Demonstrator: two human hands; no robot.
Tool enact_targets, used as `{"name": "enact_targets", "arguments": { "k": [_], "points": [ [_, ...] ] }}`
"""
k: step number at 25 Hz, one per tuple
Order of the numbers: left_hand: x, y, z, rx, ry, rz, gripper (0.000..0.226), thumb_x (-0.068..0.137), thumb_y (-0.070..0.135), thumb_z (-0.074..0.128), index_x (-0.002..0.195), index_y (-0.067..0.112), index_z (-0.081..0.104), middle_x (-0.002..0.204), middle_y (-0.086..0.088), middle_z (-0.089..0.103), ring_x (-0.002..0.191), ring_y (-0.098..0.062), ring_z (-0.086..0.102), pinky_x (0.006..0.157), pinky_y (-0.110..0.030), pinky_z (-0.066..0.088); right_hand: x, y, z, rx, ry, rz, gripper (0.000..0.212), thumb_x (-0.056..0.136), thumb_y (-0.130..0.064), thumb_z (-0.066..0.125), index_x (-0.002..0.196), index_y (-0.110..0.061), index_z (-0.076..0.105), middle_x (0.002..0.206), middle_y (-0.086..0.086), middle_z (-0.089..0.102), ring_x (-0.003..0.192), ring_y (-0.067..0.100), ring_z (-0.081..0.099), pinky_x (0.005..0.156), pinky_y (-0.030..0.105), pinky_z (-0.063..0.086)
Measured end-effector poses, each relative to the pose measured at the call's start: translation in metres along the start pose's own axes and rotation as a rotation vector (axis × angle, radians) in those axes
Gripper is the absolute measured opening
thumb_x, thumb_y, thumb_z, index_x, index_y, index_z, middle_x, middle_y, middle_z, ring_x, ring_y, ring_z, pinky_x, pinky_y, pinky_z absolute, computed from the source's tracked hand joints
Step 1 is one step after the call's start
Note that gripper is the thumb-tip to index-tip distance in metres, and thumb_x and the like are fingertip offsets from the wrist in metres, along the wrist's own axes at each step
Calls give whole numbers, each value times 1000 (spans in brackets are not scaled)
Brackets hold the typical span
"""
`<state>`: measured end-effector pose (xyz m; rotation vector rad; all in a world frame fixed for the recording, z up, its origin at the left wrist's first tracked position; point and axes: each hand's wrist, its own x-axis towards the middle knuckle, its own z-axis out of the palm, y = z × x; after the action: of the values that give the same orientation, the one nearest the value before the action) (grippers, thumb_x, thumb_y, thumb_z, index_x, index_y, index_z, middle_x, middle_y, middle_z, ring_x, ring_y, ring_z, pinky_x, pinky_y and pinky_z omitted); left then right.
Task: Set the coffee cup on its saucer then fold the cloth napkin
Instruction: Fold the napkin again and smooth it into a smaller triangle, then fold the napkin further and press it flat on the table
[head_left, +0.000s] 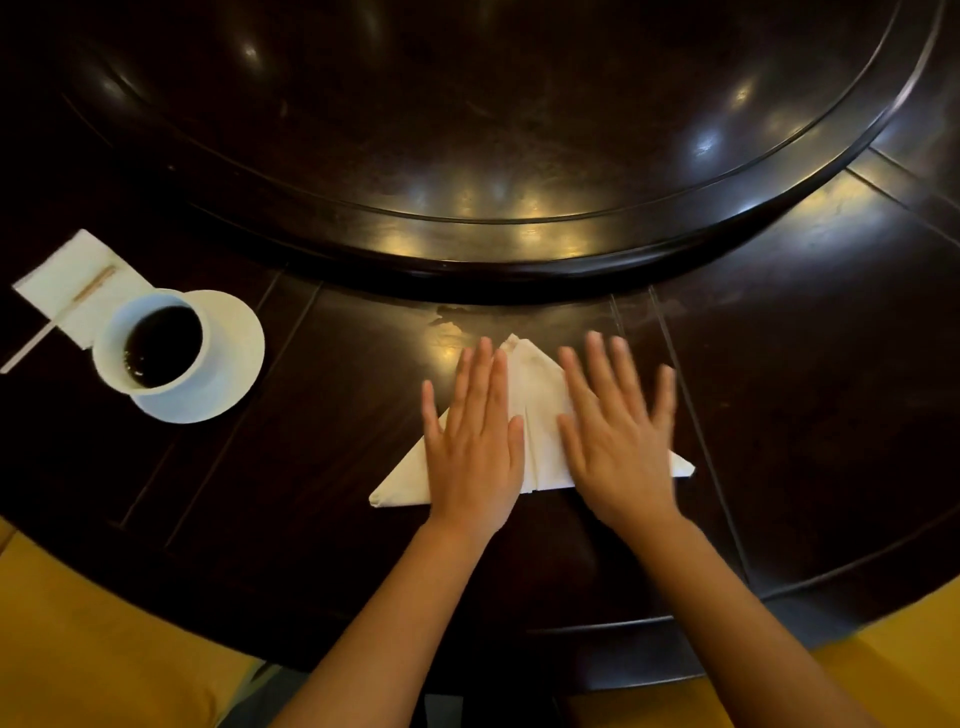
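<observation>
You are pressing both palms flat onto the cloth napkin (537, 415), which is lying as a white triangle on the dark table (311, 467) directly in front of you, its peak pointing away and its long edge running beneath your wrists. Your left hand (475, 431) is covering the left half and your right hand (615, 431) the right half, fingers straight and slightly spread, gripping nothing; the flat pressure is probably meant to set the creases. A central seam is showing between your two thumbs, and the napkin's side corners are poking out beyond each hand, while your fingertips are reaching close to its peak. Your right hand is blurred, so its exact contact is hard to read. Well off to your left, the coffee cup (156, 343) is already sitting on its saucer (234, 358), dark liquid inside, beside a paper napkin (78, 283) carrying a stir stick (31, 353).
</observation>
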<state>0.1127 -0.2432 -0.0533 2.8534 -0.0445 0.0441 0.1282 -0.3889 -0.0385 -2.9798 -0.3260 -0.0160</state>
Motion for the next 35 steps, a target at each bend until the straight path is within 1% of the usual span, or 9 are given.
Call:
{"name": "enact_targets", "arguments": {
  "k": [3, 8, 12, 17, 22, 24, 26, 29, 35],
  "points": [
    [-29, -14, -5, 40, 18, -108, 61, 94, 33, 23, 148, 10, 6, 156, -7, 5, 144, -17, -1, 113, -52, 5, 37, -30, 17, 6, -98, -271, 54, 96, -39, 23, 147, -23, 12, 156, 4, 9, 143, 20, 0, 113, 54, 6],
    [-56, -45, -1, 131, -176, -11, 63, 96, 46, 15, 148, 10, 17, 155, -10, 14, 143, -22, 9, 113, -47, 21, 45, -31, 35, -5, -173, -274, 56, 95, -42, 18, 147, -20, 15, 156, 5, 15, 143, 20, 5, 113, 48, 10],
    [-70, -54, -7, 131, -224, 10, 74, 92, 55, 19, 148, 7, 15, 155, -13, 14, 143, -23, 10, 114, -40, 17, 48, -34, 33, -21, -192, -340, 56, 96, -43, 16, 146, -20, 7, 156, 5, 11, 143, 21, 0, 116, 45, 6],
    [-106, -45, -11, 95, -295, -6, 79, 93, 58, 13, 147, 2, 16, 154, -17, 16, 142, -27, 12, 109, -40, 18, 68, -37, 32, -66, -260, -691, 58, 96, -42, 21, 147, -17, 14, 155, 6, 16, 143, 22, 4, 114, 42, 5],
    [-128, -48, -21, 63, -308, 175, 67, 95, 52, 18, 147, 10, 25, 156, -10, 15, 143, -23, 14, 111, -47, 12, 82, -42, 31, -69, -285, -910, 56, 97, -43, 24, 147, -21, 13, 155, 4, 15, 143, 22, 3, 114, 46, 3],
    [-106, -62, -26, 32, -214, 304, 56, 94, 40, 29, 144, 17, 29, 157, -4, 14, 144, -18, 8, 111, -52, 2, 76, -41, 24, -21, -228, -819, 57, 96, -44, 25, 147, -23, 12, 155, 6, 17, 143, 22, 7, 114, 50, 2],
    [-61, -76, -29, 47, -147, 367, 58, 90, 35, 34, 145, 20, 24, 155, -4, 14, 144, -15, 0, 111, -51, 1, 64, -32, 14, 95, -133, -516, 57, 94, -43, 28, 146, -21, 19, 153, 9, 25, 142, 23, 13, 113, 50, 5],
    [8, -89, -25, 148, -248, 461, 64, 92, 41, 29, 149, 23, 6, 158, -3, 4, 143, -14, -10, 112, -43, -6, 43, -2, -4, 107, -92, -126, 54, 90, -39, 43, 139, -16, 36, 139, 12, 46, 132, 28, 34, 109, 49, 19],
    [18, -87, -10, 178, -328, 466, 65, 94, 47, 22, 149, 16, 6, 158, -4, 3, 144, -16, -4, 114, -41, 1, 50, 30, -37, -123, -367, 26, 51, 78, -48, 59, 119, -18, 53, 114, 8, 51, 110, 28, 43, 95, 43, 27]
  ]
}}
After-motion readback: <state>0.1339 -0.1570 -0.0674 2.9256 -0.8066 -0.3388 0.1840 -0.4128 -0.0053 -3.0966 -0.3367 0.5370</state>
